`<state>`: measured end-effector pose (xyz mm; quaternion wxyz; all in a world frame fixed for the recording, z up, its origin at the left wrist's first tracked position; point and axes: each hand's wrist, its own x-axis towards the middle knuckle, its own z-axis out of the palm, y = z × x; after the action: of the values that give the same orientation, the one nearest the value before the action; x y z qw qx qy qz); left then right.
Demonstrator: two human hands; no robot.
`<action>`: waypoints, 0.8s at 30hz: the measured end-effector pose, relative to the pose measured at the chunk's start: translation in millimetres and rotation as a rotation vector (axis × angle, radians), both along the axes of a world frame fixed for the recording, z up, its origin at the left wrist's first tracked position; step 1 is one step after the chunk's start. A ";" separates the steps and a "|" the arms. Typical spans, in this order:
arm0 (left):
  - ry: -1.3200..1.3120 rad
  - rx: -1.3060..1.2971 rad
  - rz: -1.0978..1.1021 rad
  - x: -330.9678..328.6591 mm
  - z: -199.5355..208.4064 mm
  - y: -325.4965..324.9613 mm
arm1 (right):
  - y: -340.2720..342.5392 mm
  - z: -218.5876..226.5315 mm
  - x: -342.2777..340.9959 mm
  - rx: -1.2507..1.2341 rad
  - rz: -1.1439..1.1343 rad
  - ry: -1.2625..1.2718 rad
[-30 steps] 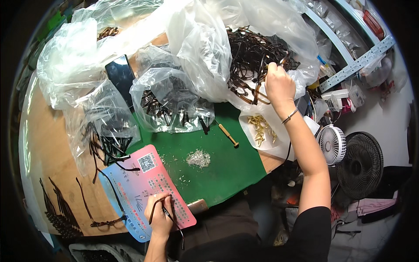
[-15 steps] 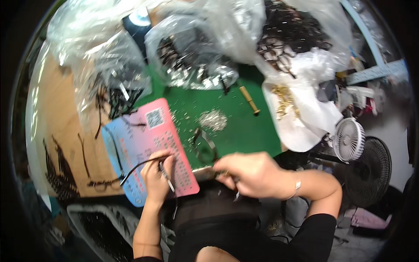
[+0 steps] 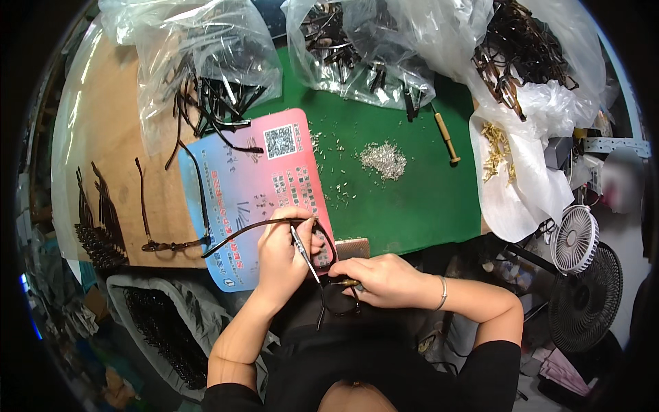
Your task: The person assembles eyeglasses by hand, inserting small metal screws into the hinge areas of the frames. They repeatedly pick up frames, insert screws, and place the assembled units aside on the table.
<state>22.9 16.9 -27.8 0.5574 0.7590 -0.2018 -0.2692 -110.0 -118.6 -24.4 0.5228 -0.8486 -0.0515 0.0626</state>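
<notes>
My left hand is closed round a dark brown eyeglass frame, pinching it near the hinge; one temple stretches left over the pink and blue card. A slim silver tool, perhaps tweezers, also sits in this hand, pointing down past the fingers. The frame's rims hang below my left fingers, off the table's front edge. My right hand is closed on a small brass-coloured tool, its tip at the frame; it looks like a screwdriver, though the fingers hide most of it.
A pile of tiny silver screws lies on the green mat, near a brass-handled screwdriver. Brass pieces rest on white paper. Plastic bags of temples line the back. Assembled frames stand at left; fans at right.
The whole view has shifted, with the table things now farther right and up. My right hand has come to the frame's rims, which now hang lower, beside my left hand.
</notes>
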 end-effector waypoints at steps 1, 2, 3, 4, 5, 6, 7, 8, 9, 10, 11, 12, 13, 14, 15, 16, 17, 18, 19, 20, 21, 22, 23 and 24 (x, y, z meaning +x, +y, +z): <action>-0.022 0.006 -0.023 0.0 -0.4 0.1 | -0.4 0.1 -0.6 -0.004 -0.002 0.005; -0.054 0.008 -0.034 -1.1 -2.2 1.6 | 0.9 -0.3 -1.7 -0.004 -0.009 0.000; -0.090 0.009 -0.049 -1.9 -4.6 2.9 | 2.4 -0.5 -2.7 -0.005 -0.018 -0.008; -0.125 0.010 -0.064 -2.5 -5.8 3.5 | 3.4 -0.6 -3.7 -0.007 -0.028 -0.017; -0.167 0.012 -0.070 -2.5 -5.9 3.1 | 2.8 -0.4 -3.6 -0.008 -0.014 -0.006; -0.209 0.011 -0.079 -2.3 -6.1 1.9 | 1.0 0.0 -2.9 -0.012 -0.003 0.006; -0.251 0.009 -0.089 -2.4 -6.1 0.7 | -1.0 1.0 -2.4 -0.016 0.007 0.019; -0.272 0.009 -0.100 -2.7 -5.7 -0.3 | -3.5 4.5 -2.7 -0.027 0.023 0.026; -0.294 0.008 -0.107 -2.0 -4.6 -1.1 | -7.7 10.7 -2.4 -0.038 0.042 0.033; -0.316 0.005 -0.115 -1.1 -3.6 -1.7 | -12.4 16.5 -3.4 -0.051 0.061 0.040; -0.373 0.054 -0.169 1.3 -3.2 -0.1 | -19.5 21.3 -8.6 -0.063 0.124 0.173; -0.349 0.034 -0.171 3.1 -2.5 1.8 | -28.4 28.9 -11.7 -0.070 0.108 0.197; -0.325 0.016 -0.169 4.1 -4.2 4.2 | -37.9 35.3 -14.0 -0.076 0.095 0.220; -0.300 -0.002 -0.166 5.2 -5.9 6.4 | -47.4 40.0 -15.5 -0.081 0.084 0.244; -0.301 -0.008 -0.168 4.9 -7.1 8.0 | -56.3 43.6 -18.4 -0.115 0.040 0.386; -0.319 -0.003 -0.188 6.3 -9.0 9.7 | -62.4 46.5 -17.4 -0.150 -0.024 0.391; -0.338 0.003 -0.205 8.0 -11.1 11.9 | -61.5 49.4 -15.5 -0.169 -0.063 0.323; -0.357 0.005 -0.225 8.6 -12.2 10.6 | -59.5 51.9 -11.9 -0.191 -0.106 0.255; -0.383 0.025 -0.202 7.1 -10.9 8.7 | -54.4 50.9 -6.2 -0.267 -0.136 0.215; -0.377 0.017 -0.182 5.0 -9.1 6.5 | -48.0 47.8 1.7 -0.343 -0.165 0.175; -0.374 0.013 -0.163 4.5 -7.4 5.6 | -42.1 44.0 9.3 -0.415 -0.194 0.132; -0.371 0.010 -0.145 3.8 -6.3 4.9 | -38.6 41.6 14.2 -0.473 -0.202 0.104; -0.385 0.006 -0.140 2.7 -7.2 4.6 | -35.7 39.5 18.3 -0.531 -0.211 0.076; -0.432 0.025 -0.147 1.4 -6.0 4.3 | -34.1 35.7 21.1 -0.585 -0.211 0.050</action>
<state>24.3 21.2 -33.8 0.4707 0.7892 -0.3677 -0.1429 -89.0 -152.7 11.3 0.2610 -0.9619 0.0698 0.0409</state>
